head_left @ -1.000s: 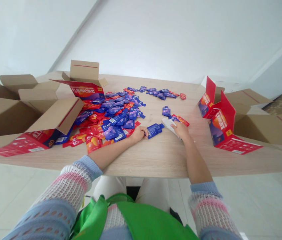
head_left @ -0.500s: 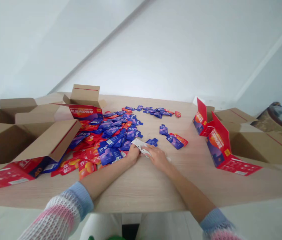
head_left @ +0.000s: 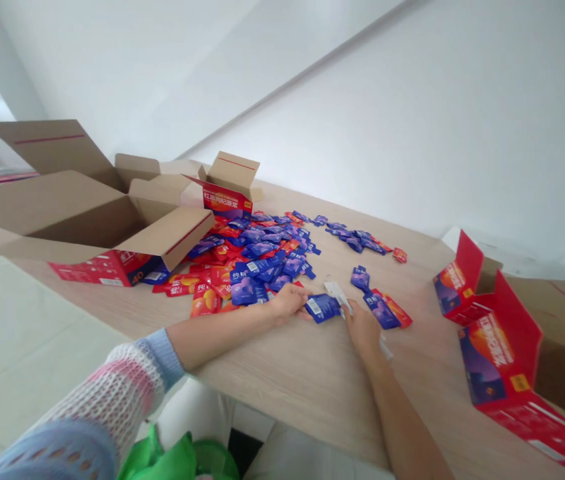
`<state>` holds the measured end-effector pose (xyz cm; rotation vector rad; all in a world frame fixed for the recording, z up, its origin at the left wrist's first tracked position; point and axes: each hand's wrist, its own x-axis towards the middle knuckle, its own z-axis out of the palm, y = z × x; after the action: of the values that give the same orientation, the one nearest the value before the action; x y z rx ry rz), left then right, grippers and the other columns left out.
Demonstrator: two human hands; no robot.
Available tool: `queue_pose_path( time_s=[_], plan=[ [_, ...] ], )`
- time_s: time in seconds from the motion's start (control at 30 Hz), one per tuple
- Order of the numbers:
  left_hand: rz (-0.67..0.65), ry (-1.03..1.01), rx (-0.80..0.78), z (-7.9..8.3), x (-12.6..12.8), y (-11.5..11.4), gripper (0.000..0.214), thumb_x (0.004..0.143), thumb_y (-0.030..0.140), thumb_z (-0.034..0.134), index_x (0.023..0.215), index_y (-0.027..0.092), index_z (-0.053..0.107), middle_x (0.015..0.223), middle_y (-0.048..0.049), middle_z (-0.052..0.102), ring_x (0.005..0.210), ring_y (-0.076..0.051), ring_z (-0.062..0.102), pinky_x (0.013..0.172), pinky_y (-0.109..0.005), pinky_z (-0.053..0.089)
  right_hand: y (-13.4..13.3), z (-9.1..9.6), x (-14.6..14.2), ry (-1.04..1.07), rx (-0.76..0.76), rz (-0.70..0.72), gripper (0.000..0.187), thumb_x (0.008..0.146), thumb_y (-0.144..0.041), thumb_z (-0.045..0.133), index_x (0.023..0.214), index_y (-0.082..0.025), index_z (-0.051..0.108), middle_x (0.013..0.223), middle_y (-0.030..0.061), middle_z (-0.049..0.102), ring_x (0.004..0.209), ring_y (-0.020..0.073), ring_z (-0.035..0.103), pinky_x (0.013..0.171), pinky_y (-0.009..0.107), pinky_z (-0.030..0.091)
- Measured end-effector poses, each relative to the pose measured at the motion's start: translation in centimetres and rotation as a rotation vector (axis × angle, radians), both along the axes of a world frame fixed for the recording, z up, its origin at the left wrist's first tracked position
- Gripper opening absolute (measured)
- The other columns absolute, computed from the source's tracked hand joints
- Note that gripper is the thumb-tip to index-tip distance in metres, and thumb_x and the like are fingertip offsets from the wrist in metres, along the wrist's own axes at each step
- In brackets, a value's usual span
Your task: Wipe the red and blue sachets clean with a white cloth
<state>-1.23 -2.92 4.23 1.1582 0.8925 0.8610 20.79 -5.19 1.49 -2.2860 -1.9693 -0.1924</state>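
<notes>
Since half a second ago, the hands have been drawn apart. A blue sachet is pinched by the left hand beside the sachet pile. White-backed sachets are gripped by the right hand on the wooden table.

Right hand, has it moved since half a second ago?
Yes. The right hand has shifted right, away from the big sachet pile, to beside the small sachet cluster.

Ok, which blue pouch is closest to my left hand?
The lone blue pouch lying between your left hand and right hand, right by the left one. The others lie in the pile or farther off.
</notes>
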Motion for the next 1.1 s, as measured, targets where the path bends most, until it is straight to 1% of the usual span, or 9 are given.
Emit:
queue_pose_path(
  time_s=[0.13, 0.23, 0.33, 0.4, 0.47, 0.53, 0.63, 0.8, 1.1],
  plan=[
    [0.158, -0.052, -0.07, 5.0, -4.8, 3.8, 0.025, 0.082, 0.011, 0.058, 0.105, 0.008, 0.066, 0.055, 0.0012, 0.058, 0.052, -0.01, 0.06, 0.065, -0.032, 0.06, -0.1, 0.1, -0.3, 0.001, -0.016, 0.02, 0.042, 0.097, -0.038, 0.031, 0.127, -0.021, 0.055, 0.095, 0.013, 0.071, 0.085, 0.024, 0.067, 0.069, 0.03, 0.045],
    [0.42, 0.05, 0.077, 8.3, -8.1, 7.7, 0.032, 0.083, 0.011, 0.056, 0.114, 0.004, 0.061, 0.064, -0.0019, 0.061, 0.056, -0.012, 0.062, 0.067, -0.033, 0.059, -0.1, 0.1, -0.3, 0.014, -0.022, 0.029, 0.042, 0.097, -0.038, 0.031, 0.127, -0.021, 0.056, 0.094, 0.0128, 0.071, 0.085, 0.0243, 0.067, 0.07, 0.031, 0.045],
    [0.641, 0.38, 0.279, 10.2, -10.6, 10.3, 0.036, 0.086, 0.012, 0.048, 0.12, 0.007, 0.059, 0.081, -0.007, 0.067, 0.07, -0.017, 0.066, 0.071, -0.033, 0.055, -0.2, 0.0, -0.3, 0.042, 0.039, 0.03, 0.042, 0.097, -0.037, 0.031, 0.126, -0.021, 0.056, 0.096, 0.0123, 0.071, 0.085, 0.0252, 0.067, 0.07, 0.032, 0.045],
    [0.769, 0.732, 0.464, 10.3, -11.8, 11.0, 0.037, 0.087, 0.016, 0.045, 0.122, 0.012, 0.059, 0.096, -0.0105, 0.069, 0.089, -0.023, 0.065, 0.079, -0.034, 0.051, -0.3, -0.1, -0.5, 0.072, 0.114, 0.03, 0.043, 0.097, -0.037, 0.031, 0.127, -0.021, 0.056, 0.099, 0.012, 0.071, 0.086, 0.0254, 0.067, 0.071, 0.032, 0.045],
    [0.797, 1.089, 0.66, 9.7, -12.5, 11.4, 0.04, 0.089, 0.019, 0.041, 0.126, 0.016, 0.056, 0.114, -0.0142, 0.065, 0.106, -0.027, 0.06, 0.089, -0.035, 0.044, -0.4, -0.1, -0.9, 0.101, 0.168, 0.04, 0.043, 0.097, -0.037, 0.031, 0.128, -0.021, 0.056, 0.103, 0.0118, 0.07, 0.086, 0.0252, 0.067, 0.071, 0.032, 0.045],
    [0.656, 1.354, 0.804, 8.6, -12.7, 11.8, 0.046, 0.09, 0.017, 0.036, 0.134, 0.016, 0.048, 0.125, -0.0186, 0.058, 0.111, -0.028, 0.057, 0.095, -0.036, 0.038, -0.5, -0.1, -1.2, 0.115, 0.191, 0.059, 0.044, 0.096, -0.038, 0.031, 0.127, -0.022, 0.057, 0.104, 0.011, 0.07, 0.085, 0.0248, 0.067, 0.07, 0.031, 0.046],
    [0.397, 1.583, 0.796, 6.9, -12.1, 12.7, 0.044, 0.089, 0.013, 0.033, 0.13, 0.008, 0.051, 0.119, -0.0246, 0.059, 0.105, -0.029, 0.06, 0.093, -0.04, 0.037, -0.6, -0.1, -1.6, 0.113, 0.19, 0.078, 0.043, 0.096, -0.038, 0.03, 0.126, -0.023, 0.058, 0.1, 0.0092, 0.071, 0.083, 0.0238, 0.067, 0.068, 0.03, 0.046],
    [0.303, 1.669, 0.719, 5.9, -10.7, 14.0, 0.025, 0.081, 0.021, 0.052, 0.094, 0.011, 0.07, 0.097, -0.0206, 0.068, 0.097, -0.032, 0.063, 0.084, -0.039, 0.042, -0.7, -0.3, -1.9, 0.117, 0.153, 0.102, 0.042, 0.096, -0.037, 0.031, 0.125, -0.025, 0.058, 0.097, 0.0088, 0.072, 0.083, 0.0227, 0.068, 0.067, 0.029, 0.046],
    [0.491, 1.573, 0.668, 8.5, -8.6, 15.3, 0.037, 0.084, 0.03, 0.044, 0.099, 0.007, 0.069, 0.099, -0.0239, 0.066, 0.098, -0.033, 0.062, 0.082, -0.037, 0.043, -1.3, 0.7, -2.5, 0.164, 0.094, 0.112, 0.038, 0.097, -0.038, 0.034, 0.123, -0.027, 0.058, 0.093, 0.0092, 0.072, 0.081, 0.0233, 0.067, 0.068, 0.029, 0.044]
  ],
)
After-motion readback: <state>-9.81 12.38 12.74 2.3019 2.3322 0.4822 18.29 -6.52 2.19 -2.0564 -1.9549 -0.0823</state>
